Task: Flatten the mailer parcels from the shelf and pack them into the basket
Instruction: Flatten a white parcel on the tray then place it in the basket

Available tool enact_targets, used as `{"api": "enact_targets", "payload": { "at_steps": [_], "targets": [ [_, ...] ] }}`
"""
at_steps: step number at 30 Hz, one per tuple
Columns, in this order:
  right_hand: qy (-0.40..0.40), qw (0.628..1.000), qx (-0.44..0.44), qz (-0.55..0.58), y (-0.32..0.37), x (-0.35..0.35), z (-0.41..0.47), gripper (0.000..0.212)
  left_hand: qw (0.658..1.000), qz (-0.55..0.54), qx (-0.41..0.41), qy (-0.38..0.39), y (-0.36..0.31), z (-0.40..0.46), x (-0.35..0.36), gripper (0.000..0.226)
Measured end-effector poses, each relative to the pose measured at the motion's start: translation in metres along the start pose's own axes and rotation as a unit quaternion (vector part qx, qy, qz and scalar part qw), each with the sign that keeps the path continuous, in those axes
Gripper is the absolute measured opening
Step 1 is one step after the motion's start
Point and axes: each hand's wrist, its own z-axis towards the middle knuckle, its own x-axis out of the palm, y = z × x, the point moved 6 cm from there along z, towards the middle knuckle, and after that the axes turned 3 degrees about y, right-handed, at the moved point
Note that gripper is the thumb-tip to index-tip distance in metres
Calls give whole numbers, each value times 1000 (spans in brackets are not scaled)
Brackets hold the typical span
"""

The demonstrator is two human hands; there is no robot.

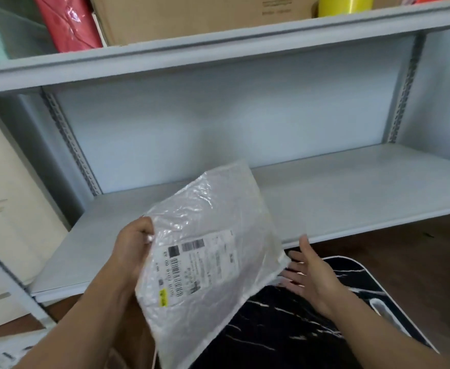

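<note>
A white plastic mailer parcel (208, 251) with a printed shipping label hangs tilted in front of the grey shelf (351, 193). My left hand (134, 243) grips the parcel's left edge. Just beside the parcel's lower right corner, my right hand (311, 272) is held open with spread fingers; I cannot tell whether it touches the parcel. Below the parcel lies a black, white-veined surface with a white rim and a handle slot (338, 323), which looks like the basket. The shelf board behind the parcel is bare.
The upper shelf holds a cardboard box (205, 17), a red package (69, 22) and a yellow roll (345, 5). A cream cabinet (3, 209) stands at the left. More white mailers (3, 352) lie at the bottom left corner. Dark wooden floor (418, 251) shows under the shelf.
</note>
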Motion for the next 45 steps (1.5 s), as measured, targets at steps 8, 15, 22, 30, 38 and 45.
{"api": "enact_targets", "payload": {
  "at_steps": [8,15,22,30,38,45],
  "targets": [
    [154,985,60,-40,-21,-12,-43,42,941,334,-37,-43,49,-30,-18,13],
    [37,949,59,-306,-93,-37,-38,84,826,550,-48,-110,121,-27,-61,66],
    [0,681,-66,-729,-122,-19,-18,100,600,799,-45,4,216,-36,-65,65],
    [21,612,-112,-783,-185,-1,-2,78,582,811,-50,-23,267,-42,-68,69],
    [42,553,-246,-795,-182,26,15,67,527,835,141,70,273,-31,-53,57],
    [41,546,-251,-798,-189,24,22,71,521,837,153,71,279,-24,-58,60]
  ]
}}
